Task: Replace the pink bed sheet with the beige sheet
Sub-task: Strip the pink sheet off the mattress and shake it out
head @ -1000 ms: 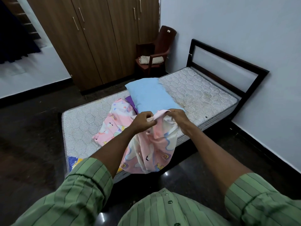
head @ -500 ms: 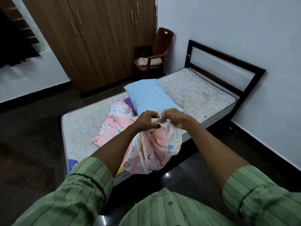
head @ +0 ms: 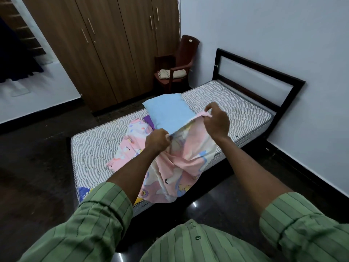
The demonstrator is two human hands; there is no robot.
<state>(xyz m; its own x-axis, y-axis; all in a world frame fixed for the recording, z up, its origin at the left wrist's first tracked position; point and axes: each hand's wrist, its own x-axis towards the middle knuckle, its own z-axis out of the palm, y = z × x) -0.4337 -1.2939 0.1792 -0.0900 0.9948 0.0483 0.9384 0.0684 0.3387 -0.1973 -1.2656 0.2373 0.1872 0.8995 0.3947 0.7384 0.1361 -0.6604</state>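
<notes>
Your left hand (head: 157,140) and right hand (head: 217,120) both pinch the pink sheet (head: 188,159) above the bare mattress (head: 236,103); the beige sheet (head: 171,74) waits folded on the chair (head: 181,61).

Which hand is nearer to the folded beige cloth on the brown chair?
The right hand. It holds the pink patterned sheet up over the mattress, toward the folded beige cloth; the left hand grips lower, farther away.

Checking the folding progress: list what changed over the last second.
The right hand moved up and away from the left hand, stretching the edge of the pink cartoon-print cotton sheet between them. Both kept their grip. The light blue pillow and the striped quilted mattress stayed put.
</notes>
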